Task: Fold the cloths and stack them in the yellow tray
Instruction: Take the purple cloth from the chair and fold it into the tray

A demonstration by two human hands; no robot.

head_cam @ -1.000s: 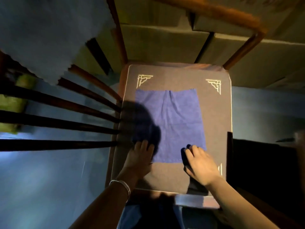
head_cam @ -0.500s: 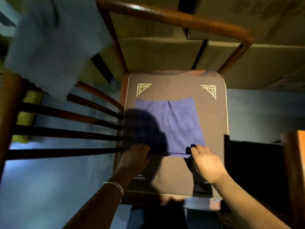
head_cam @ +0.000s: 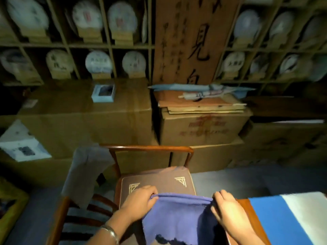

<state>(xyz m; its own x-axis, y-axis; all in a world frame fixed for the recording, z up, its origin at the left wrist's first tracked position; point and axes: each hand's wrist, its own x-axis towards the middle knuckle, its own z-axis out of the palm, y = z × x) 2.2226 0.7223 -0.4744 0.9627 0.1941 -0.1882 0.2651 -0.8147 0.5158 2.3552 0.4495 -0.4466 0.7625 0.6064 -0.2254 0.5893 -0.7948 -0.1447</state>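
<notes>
Left hand [head_cam: 139, 200] and right hand [head_cam: 224, 207] each pinch top corner of blue cloth [head_cam: 178, 216]. Cloth hangs down toward person, top edge running side to side. Yellow tray [head_cam: 13, 207] far left, nearer left hand.

Bare cushion [head_cam: 159, 181] ahead; chair rail [head_cam: 148, 148] beyond, grey cloth [head_cam: 86, 172] draped left.

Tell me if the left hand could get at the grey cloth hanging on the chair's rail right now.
Probably not right now: the left hand grips the purple cloth. Freed, the way up-left to the grey cloth looks open.
</notes>
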